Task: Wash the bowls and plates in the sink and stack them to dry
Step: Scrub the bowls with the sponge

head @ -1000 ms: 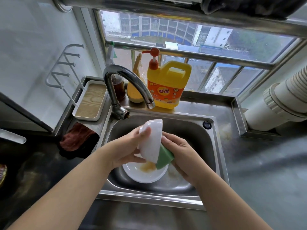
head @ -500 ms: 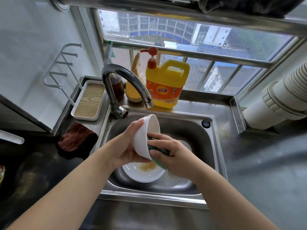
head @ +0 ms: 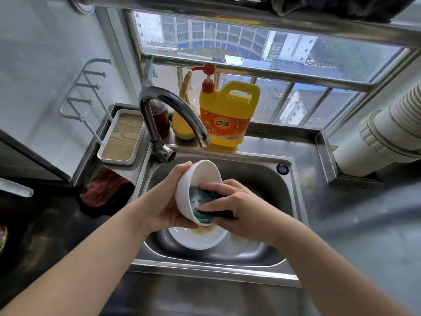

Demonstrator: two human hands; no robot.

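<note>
My left hand (head: 166, 201) grips a white bowl (head: 200, 176) from outside, tilted so its mouth faces right, above the steel sink (head: 262, 179). My right hand (head: 237, 206) holds a green sponge (head: 205, 201) and presses it inside the bowl. Below them, on the sink floor, lies a white plate (head: 196, 238) with brown sauce stains near its far rim. The plate is partly hidden by the bowl and my hands.
The curved tap (head: 170, 110) arches over the sink's back left. A yellow detergent jug (head: 227, 115) and bottles stand on the ledge behind. A white tray (head: 120, 140) and a brown cloth (head: 104, 190) lie left of the sink. A white duct (head: 387, 133) sits right.
The bowl has turned so its mouth faces right. My right hand has moved the sponge from the bowl's outside into its inside.
</note>
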